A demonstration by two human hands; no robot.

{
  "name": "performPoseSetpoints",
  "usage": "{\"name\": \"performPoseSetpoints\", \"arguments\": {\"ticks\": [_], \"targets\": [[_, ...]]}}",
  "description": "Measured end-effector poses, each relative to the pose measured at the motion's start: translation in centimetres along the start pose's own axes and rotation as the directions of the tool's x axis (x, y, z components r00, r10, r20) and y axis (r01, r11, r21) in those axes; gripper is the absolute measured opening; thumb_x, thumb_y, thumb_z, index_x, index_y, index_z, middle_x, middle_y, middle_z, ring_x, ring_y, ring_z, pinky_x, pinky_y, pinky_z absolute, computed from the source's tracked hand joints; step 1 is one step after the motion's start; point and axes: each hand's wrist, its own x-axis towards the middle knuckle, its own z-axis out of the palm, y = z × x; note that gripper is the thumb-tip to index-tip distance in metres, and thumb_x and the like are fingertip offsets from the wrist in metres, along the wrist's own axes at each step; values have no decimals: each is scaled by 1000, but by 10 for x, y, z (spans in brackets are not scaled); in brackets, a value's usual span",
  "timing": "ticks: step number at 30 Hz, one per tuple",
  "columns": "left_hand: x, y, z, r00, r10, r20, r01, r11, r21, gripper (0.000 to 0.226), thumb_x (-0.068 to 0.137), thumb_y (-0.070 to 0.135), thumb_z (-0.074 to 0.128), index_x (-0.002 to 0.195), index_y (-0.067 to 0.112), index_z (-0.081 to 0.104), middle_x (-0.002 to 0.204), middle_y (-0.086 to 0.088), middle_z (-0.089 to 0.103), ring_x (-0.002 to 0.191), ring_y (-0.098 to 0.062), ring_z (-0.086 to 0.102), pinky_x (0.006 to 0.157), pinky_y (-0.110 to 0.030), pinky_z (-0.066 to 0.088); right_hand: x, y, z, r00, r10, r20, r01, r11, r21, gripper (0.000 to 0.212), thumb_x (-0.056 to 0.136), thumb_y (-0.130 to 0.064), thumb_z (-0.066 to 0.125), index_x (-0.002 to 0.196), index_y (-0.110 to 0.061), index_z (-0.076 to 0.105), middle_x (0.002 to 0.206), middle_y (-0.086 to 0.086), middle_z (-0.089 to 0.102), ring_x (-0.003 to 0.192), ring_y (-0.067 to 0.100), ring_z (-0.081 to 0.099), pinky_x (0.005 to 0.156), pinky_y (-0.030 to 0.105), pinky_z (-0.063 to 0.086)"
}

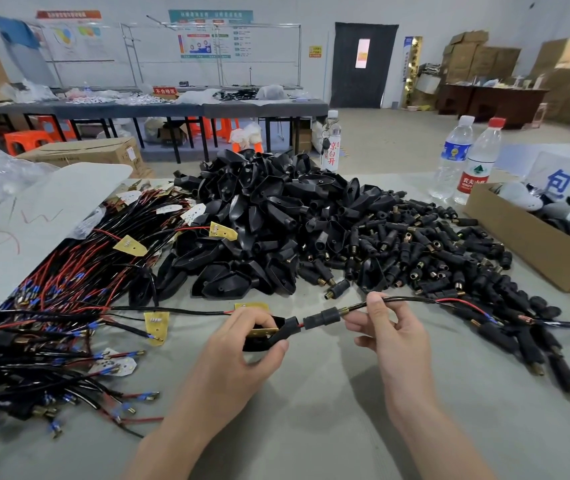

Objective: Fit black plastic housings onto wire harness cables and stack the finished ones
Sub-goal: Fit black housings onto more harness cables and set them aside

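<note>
Grey cloth covers the bench (311, 420). Over its near middle the left hand (238, 362) curls around a black housing (281, 333), with a yellow board (263, 331) tucked inside it. The right hand (394, 341) pinches the cable (411, 299) between thumb and forefinger, just right of a black sleeve (321, 317) threaded on it beside the housing's neck. Farther off lies a heap of housings (259, 220), with loose sleeves (432, 247) to its right and a wire harness bundle (51, 306) at left.

Pale wall (311, 15), dark door (363, 67), long bench (138, 107), stacked cartons (477, 57).
</note>
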Motion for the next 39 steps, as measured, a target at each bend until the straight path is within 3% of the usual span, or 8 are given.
{"name": "performPoseSetpoints", "arguments": {"ticks": [5, 8, 11, 14, 28, 33, 39], "targets": [[-1, 1, 2, 999, 29, 23, -29, 1000, 4, 29, 85, 19, 76, 89, 36, 54, 100, 16, 59, 96, -9, 59, 83, -14, 42, -3, -2, 1, 999, 12, 39, -13, 1000, 15, 23, 103, -34, 52, 98, -13, 57, 70, 9, 75, 65, 17, 72, 52, 19, 52], [-1, -1, 2, 1000, 5, 3, -5, 1000, -6, 27, 85, 19, 76, 89, 35, 55, 97, 13, 60, 92, -12, 60, 81, -17, 44, -6, -3, 3, 992, 63, 111, -71, 995, 63, 32, 95, -44, 57, 96, -12, 60, 70, 0, 70, 56, 15, 63, 50, 23, 52], [-1, -2, 1, 1000, -7, -17, 7, 1000, -11, 25, 85, 20, 76, 90, 33, 55, 94, 11, 61, 91, -13, 60, 81, -16, 43, -10, -3, 7, 950, 125, 287, -154, 985, 81, 36, 81, -52, 64, 97, -21, 74, 82, -4, 72, 68, 16, 68, 60, 27, 57], [-1, -3, 1, 1000, -9, -22, 9, 1000, -7, 26, 85, 21, 76, 90, 35, 55, 95, 12, 61, 92, -12, 59, 81, -16, 43, -13, -3, 10, 896, 159, 416, -218, 971, 98, 32, 76, -41, 74, 99, -20, 77, 94, 7, 75, 83, 20, 72, 69, 26, 58], [-1, -2, 2, 1000, 13, 5, -13, 1000, -11, 30, 84, 21, 78, 90, 38, 53, 103, 13, 60, 99, -14, 60, 86, -17, 44, -13, -2, 11, 893, 181, 411, -270, 948, 168, 25, 77, -24, 74, 100, -16, 77, 96, 11, 75, 90, 21, 73, 75, 23, 58], [-3, -4, 4, 992, -123, 40, 127, 985, -117, 42, 81, 32, 80, 109, 44, 51, 111, 26, 63, 112, 5, 58, 90, -3, 37, -11, -2, 9, 900, 172, 400, -251, 956, 155, 26, 80, -21, 72, 104, -12, 75, 93, 14, 74, 87, 22, 73, 75, 22, 58], [-2, -3, 4, 975, -206, 90, 218, 961, -171, 57, 81, 29, 81, 125, 44, 47, 115, 18, 64, 109, 8, 58, 81, 1, 39, -10, -3, 8, 906, 144, 399, -198, 975, 97, 25, 74, -26, 74, 97, -17, 78, 88, 11, 76, 85, 20, 74, 73, 21, 58]]}}
